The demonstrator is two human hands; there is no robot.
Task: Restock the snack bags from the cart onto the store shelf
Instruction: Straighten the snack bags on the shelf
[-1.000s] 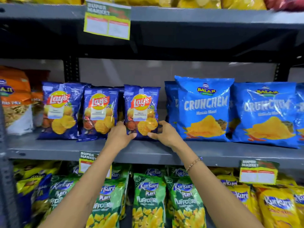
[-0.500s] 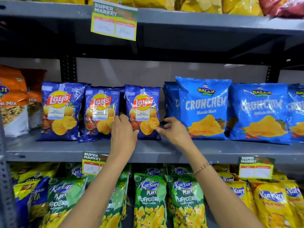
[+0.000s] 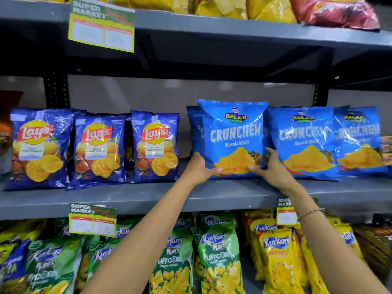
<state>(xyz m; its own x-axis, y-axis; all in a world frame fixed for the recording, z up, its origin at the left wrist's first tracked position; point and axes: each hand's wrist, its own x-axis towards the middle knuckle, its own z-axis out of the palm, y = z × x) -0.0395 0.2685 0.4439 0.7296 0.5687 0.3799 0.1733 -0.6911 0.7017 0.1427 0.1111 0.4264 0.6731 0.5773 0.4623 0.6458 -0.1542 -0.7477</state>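
A light blue Crunchem chips bag (image 3: 232, 132) stands upright on the grey middle shelf (image 3: 127, 197). My left hand (image 3: 199, 167) grips its lower left corner and my right hand (image 3: 272, 168) presses against its lower right side. Two more Crunchem bags (image 3: 305, 141) stand to its right, and another is partly hidden behind it. Three dark blue Lay's bags (image 3: 154, 145) stand in a row to the left, untouched. The cart is out of view.
Green and yellow Kurkure bags (image 3: 214, 255) fill the shelf below. Yellow and red bags (image 3: 331, 9) lie on the top shelf. Price tags (image 3: 101, 28) hang from the shelf edges. A small gap separates the Lay's row from the Crunchem bags.
Both hands left the right-most Lay's bag and moved right onto the front Crunchem bag. The view shifted right as well.
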